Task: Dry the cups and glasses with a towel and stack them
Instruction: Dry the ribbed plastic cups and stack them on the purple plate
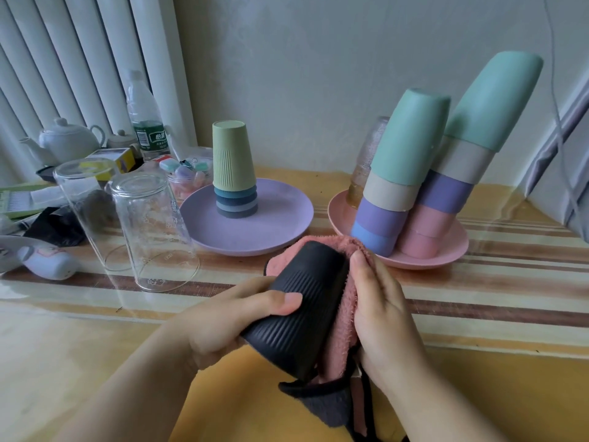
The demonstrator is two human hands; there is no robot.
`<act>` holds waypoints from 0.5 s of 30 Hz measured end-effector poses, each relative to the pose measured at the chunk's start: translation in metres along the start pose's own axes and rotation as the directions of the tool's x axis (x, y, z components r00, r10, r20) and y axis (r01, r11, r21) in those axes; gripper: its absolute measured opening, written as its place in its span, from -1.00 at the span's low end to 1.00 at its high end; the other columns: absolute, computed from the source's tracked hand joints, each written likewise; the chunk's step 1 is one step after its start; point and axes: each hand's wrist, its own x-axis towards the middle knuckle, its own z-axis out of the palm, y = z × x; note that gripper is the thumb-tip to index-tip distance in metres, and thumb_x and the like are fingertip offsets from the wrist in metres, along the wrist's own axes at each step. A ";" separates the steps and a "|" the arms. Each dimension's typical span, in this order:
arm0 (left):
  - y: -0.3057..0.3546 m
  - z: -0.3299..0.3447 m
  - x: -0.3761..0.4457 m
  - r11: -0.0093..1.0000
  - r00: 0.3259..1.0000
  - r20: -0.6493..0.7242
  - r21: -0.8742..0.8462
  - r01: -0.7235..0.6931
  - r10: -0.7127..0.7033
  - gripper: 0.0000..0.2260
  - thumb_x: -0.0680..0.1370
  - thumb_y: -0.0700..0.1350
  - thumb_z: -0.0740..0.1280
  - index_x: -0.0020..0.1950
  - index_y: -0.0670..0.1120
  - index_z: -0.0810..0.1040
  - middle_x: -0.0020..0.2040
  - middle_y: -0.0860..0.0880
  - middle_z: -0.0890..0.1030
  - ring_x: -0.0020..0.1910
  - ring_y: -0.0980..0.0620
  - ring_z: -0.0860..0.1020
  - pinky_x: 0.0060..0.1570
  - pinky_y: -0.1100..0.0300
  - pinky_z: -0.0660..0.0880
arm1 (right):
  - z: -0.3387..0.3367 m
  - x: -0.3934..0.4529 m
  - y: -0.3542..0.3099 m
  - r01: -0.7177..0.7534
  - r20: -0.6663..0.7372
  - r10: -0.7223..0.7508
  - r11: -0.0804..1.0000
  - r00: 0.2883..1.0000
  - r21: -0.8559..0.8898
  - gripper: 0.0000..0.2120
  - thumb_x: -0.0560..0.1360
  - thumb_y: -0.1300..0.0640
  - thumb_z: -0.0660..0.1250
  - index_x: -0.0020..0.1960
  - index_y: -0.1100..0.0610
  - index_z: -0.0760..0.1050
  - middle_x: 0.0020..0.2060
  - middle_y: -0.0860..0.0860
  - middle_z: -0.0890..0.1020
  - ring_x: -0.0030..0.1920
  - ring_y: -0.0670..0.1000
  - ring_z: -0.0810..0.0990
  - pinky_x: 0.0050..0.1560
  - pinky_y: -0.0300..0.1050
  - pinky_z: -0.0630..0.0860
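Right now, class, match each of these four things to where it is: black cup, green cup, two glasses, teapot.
Things:
1. black cup
2. green cup
3. glasses
4. teapot

Places:
A. far left, by the radiator
B. upside down on the table, left of the purple plate
C. top of the stack on the purple plate
D. in both hands, against the pink towel

Pairs: 1-D, 2-C, 3-B, 4-A
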 end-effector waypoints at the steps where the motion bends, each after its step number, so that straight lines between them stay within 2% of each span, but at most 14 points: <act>1: 0.000 0.001 0.001 0.999 0.999 -0.032 0.017 -0.035 0.035 -0.46 0.16 0.11 0.46 0.12 0.01 0.61 0.06 -0.08 0.70 0.03 -0.04 0.67 -0.04 0.15 0.59 | 0.000 0.001 0.004 -0.036 -0.017 0.036 0.999 0.999 -0.003 -0.77 0.46 -0.16 0.17 0.00 -0.24 0.58 0.02 -0.18 0.66 0.15 -0.12 0.58 0.30 0.04 0.42; 3: 0.003 0.003 0.000 0.990 0.988 -0.078 0.055 -0.132 0.136 -0.53 0.18 0.09 0.45 0.09 0.10 0.63 0.06 0.01 0.70 0.05 0.02 0.66 -0.04 0.21 0.58 | 0.001 0.002 0.009 -0.104 -0.015 0.104 0.995 0.994 0.012 -0.76 0.48 -0.15 0.20 0.05 -0.20 0.57 0.07 -0.17 0.65 0.18 -0.09 0.57 0.33 0.08 0.40; 5: 0.004 0.002 0.000 0.972 0.952 -0.194 0.050 -0.230 0.235 -0.48 0.18 0.10 0.45 0.14 0.11 0.58 0.05 0.04 0.70 0.05 0.04 0.66 -0.05 0.21 0.57 | -0.001 0.005 0.014 -0.155 -0.017 0.155 0.987 0.988 0.033 -0.82 0.56 -0.06 0.23 0.04 -0.12 0.60 0.05 -0.25 0.65 0.16 -0.20 0.56 0.33 -0.03 0.39; 8: 0.011 0.000 -0.002 0.931 0.824 -0.439 0.095 -0.353 0.358 -0.51 0.19 0.15 0.44 0.11 0.14 0.54 -0.01 0.07 0.68 0.00 0.11 0.65 -0.13 0.27 0.56 | -0.004 0.006 0.015 -0.181 -0.009 0.181 0.983 0.984 -0.042 -0.83 0.58 0.01 0.19 -0.09 -0.18 0.53 -0.14 -0.46 0.59 -0.02 -0.47 0.50 0.15 -0.36 0.37; 10: 0.024 -0.003 -0.001 0.909 0.714 -0.570 0.177 -0.376 0.406 -0.58 0.23 0.12 0.48 0.06 0.12 0.54 -0.07 0.08 0.67 -0.07 0.16 0.64 -0.18 0.30 0.55 | -0.004 0.006 0.014 -0.166 -0.001 0.167 0.980 0.986 -0.111 -0.81 0.59 0.02 0.17 -0.10 -0.18 0.51 -0.17 -0.49 0.58 -0.06 -0.49 0.49 0.04 -0.46 0.35; 12: 0.042 -0.008 0.004 0.892 0.607 -0.659 0.262 -0.367 0.443 -0.67 0.29 0.03 0.52 0.00 0.09 0.54 -0.15 0.12 0.66 -0.15 0.22 0.63 -0.18 0.34 0.52 | -0.004 0.006 0.016 -0.153 0.001 0.155 0.978 0.988 -0.143 -0.83 0.58 0.00 0.16 -0.05 -0.15 0.53 -0.07 -0.37 0.62 0.03 -0.38 0.52 0.15 -0.31 0.39; 15: 0.073 -0.016 0.010 0.873 0.507 -0.713 0.365 -0.323 0.485 -0.73 0.39 -0.08 0.55 -0.02 0.03 0.52 -0.14 0.11 0.61 -0.17 0.21 0.59 -0.13 0.29 0.51 | -0.003 0.007 0.020 -0.149 -0.005 0.150 0.978 0.989 -0.143 -0.82 0.57 -0.03 0.16 0.02 -0.10 0.55 0.03 -0.22 0.63 0.13 -0.17 0.55 0.26 -0.11 0.40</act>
